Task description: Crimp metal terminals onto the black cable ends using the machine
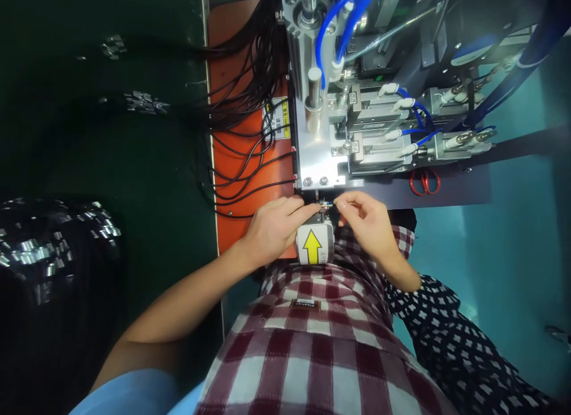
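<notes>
A small metal cable connector (326, 205) with thin coloured wires sits at the front of the machine, between my two hands. My left hand (275, 228) reaches it from the left, fingers closed, its index fingertip against the connector's left end. From the right, my right hand (368, 222) has thumb and index finger pinched at the ends of the thin wires; the fingertips partly hide them. Just below the connector is a machine cover with a yellow arrow label (313, 245). The silver machine block (319, 159) rises directly beyond both hands.
Black cables (254, 76) lie over the orange machine bed (238, 225) at left. Cable bundles with shiny ends (53, 242) rest on the dark green surface (156, 236). Pneumatic cylinders (379, 150) with blue hoses stand at right, near red-handled scissors (425, 182).
</notes>
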Demonstrator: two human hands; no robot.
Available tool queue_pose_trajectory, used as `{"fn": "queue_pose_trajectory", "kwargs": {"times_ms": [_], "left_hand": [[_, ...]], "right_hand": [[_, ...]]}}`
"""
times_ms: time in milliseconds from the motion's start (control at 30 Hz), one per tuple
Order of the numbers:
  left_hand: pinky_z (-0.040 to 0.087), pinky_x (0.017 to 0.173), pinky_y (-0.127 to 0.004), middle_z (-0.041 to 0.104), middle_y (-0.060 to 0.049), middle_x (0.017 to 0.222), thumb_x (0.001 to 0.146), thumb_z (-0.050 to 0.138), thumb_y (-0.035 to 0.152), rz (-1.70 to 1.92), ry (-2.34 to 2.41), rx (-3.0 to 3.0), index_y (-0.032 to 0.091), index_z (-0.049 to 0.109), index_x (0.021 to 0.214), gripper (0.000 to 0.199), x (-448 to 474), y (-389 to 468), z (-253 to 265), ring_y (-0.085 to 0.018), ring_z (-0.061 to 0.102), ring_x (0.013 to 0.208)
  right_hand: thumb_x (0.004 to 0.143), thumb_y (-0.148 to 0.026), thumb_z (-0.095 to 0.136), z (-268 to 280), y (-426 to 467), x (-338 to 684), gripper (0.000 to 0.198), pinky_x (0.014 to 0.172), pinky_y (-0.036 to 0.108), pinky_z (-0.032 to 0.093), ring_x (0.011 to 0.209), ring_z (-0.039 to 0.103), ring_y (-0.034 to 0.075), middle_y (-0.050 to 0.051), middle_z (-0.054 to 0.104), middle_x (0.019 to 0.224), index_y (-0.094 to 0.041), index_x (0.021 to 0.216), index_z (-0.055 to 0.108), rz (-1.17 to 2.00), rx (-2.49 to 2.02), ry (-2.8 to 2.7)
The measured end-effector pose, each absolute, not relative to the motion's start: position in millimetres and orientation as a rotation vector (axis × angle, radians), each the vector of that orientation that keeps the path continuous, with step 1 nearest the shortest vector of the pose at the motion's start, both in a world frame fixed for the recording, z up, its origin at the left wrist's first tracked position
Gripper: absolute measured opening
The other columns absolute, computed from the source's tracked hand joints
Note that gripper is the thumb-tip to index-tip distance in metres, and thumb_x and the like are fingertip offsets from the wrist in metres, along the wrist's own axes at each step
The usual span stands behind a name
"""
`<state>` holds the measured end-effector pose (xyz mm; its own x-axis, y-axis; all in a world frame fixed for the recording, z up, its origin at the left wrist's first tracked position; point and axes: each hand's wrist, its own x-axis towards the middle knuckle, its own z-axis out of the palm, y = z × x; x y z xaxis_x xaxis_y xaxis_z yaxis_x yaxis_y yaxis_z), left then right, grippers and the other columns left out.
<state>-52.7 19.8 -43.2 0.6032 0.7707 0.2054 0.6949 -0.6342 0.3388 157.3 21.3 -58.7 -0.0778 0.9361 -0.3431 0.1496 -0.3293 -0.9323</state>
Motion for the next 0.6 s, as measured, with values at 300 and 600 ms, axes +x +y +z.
{"fn": "queue_pose_trajectory", "kwargs": {"times_ms": [300, 600], "left_hand": [[0.048, 0.067, -0.028, 0.064, -0.006, 0.084, 0.099, 0.037, 0.023, 0.382, 1.231, 2.605, 0.017, 0.066, 0.117, 0.034, -52.0, 19.5, -40.0, -0.018, 0.057, 0.074], [0.048, 0.068, -0.027, 0.064, -0.006, 0.085, 0.100, 0.035, 0.023, 0.352, 1.242, 2.596, 0.018, 0.066, 0.118, 0.037, -52.9, 19.2, -40.1, -0.018, 0.057, 0.075]], "right_hand": [[0.089, -0.029, 0.058, -65.1, 18.7, 147.9, 0.012, 0.062, 0.028, 0.046, 0.067, 0.056, 0.015, 0.002, 0.062, 0.078, -0.019, 0.083, 0.062, 1.169, -1.534, -1.493], [0.090, -0.020, 0.053, -59.6, 16.2, 143.0, 0.010, 0.068, 0.030, 0.045, 0.068, 0.052, 0.015, 0.002, 0.056, 0.077, -0.020, 0.081, 0.057, 0.942, -1.468, -1.655]]}}
